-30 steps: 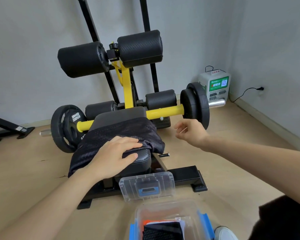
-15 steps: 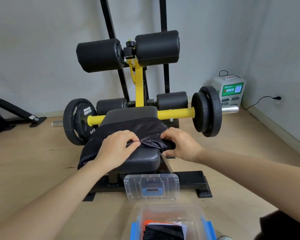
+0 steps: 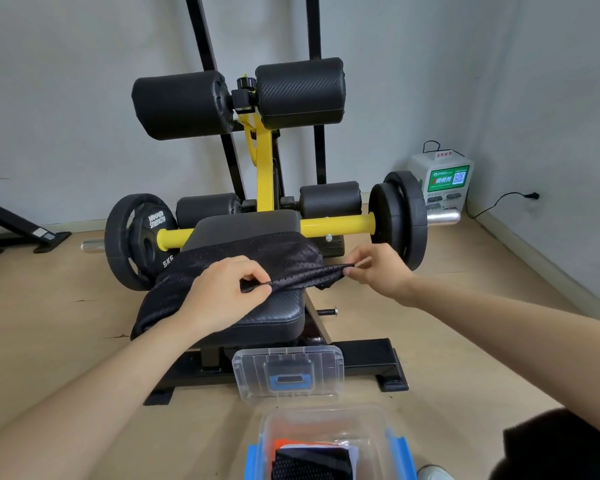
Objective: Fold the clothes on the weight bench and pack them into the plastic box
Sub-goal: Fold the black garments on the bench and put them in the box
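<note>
- Weight bench (image 3: 274,318): black padded seat carrying one black mesh garment (image 3: 257,258), draped over its left edge.
- Floor (image 3: 66,341): supports the bench frame, clear lid (image 3: 288,374), and open plastic box (image 3: 326,427).

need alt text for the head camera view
Both hands, left and right, pinch the near edge of black mesh shorts lying on a weight bench. On the floor in front sits an open plastic box with folded clothes inside.

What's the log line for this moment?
stage: folding | left hand: pinching black mesh garment | right hand: pinching same edge | garment: on bench seat | plastic box: open, partly filled
</note>
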`<action>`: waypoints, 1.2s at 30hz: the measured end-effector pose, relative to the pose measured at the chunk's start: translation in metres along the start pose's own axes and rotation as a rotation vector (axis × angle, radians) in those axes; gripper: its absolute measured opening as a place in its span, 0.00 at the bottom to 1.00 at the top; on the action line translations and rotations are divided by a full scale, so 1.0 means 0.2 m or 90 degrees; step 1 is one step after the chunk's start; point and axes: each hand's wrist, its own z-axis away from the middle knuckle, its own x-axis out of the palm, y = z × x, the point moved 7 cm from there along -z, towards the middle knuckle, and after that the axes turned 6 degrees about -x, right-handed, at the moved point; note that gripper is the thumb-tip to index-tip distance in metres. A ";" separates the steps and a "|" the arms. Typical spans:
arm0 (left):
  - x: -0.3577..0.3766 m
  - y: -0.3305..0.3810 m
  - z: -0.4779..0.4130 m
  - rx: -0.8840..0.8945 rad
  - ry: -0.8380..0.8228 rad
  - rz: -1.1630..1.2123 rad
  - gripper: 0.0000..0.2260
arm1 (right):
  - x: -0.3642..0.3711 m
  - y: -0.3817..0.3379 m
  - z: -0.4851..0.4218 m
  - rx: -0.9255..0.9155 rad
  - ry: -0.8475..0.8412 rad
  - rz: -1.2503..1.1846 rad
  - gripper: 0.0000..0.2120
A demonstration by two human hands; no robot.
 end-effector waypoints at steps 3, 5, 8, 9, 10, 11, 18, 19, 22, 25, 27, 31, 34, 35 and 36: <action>0.00 0.06 0.00 0.035 0.028 -0.039 0.06 | 0.08 0.10 0.04 0.114 -0.080 -0.129 0.02; 0.02 0.12 0.00 0.065 0.043 -0.056 0.10 | 0.11 0.13 0.07 0.173 -0.101 -0.180 0.01; 0.09 0.26 -0.03 0.117 0.037 -0.100 0.18 | 0.14 0.14 0.10 0.229 -0.127 -0.219 0.10; 0.13 0.30 -0.05 0.127 0.019 -0.134 0.20 | 0.14 0.14 0.10 0.234 -0.136 -0.217 0.12; 0.18 0.33 -0.07 0.130 -0.002 -0.184 0.22 | 0.14 0.14 0.10 0.235 -0.141 -0.215 0.13; 0.23 0.36 -0.09 0.127 -0.019 -0.246 0.24 | 0.14 0.14 0.11 0.236 -0.144 -0.214 0.14; 0.28 0.40 -0.20 0.081 0.026 -0.320 0.07 | 0.11 0.15 0.13 0.266 -0.147 -0.261 0.16; 0.27 0.38 -0.20 0.061 0.037 -0.261 0.07 | 0.12 0.14 0.14 0.278 -0.154 -0.274 0.17; 0.20 0.31 -0.21 -0.025 0.082 -0.029 0.06 | 0.17 0.11 0.16 0.348 -0.193 -0.387 0.25; 0.19 0.28 -0.20 -0.046 0.070 0.102 0.04 | 0.23 0.02 0.14 0.371 -0.224 -0.559 0.31; 0.20 0.29 -0.17 -0.026 0.048 0.128 0.03 | 0.23 -0.04 0.10 0.342 -0.213 -0.629 0.29; 0.23 0.31 -0.13 0.026 -0.005 0.122 0.03 | 0.17 -0.08 0.01 0.254 -0.112 -0.633 0.16; 0.23 0.32 -0.11 0.063 -0.056 0.101 0.08 | 0.11 -0.06 -0.03 0.203 -0.012 -0.559 0.21; 0.22 0.32 -0.10 0.069 -0.069 0.091 0.10 | 0.09 -0.06 -0.04 0.193 0.007 -0.541 0.20; 0.20 0.31 -0.10 0.070 -0.078 0.081 0.13 | 0.08 -0.06 -0.04 0.185 0.024 -0.526 0.19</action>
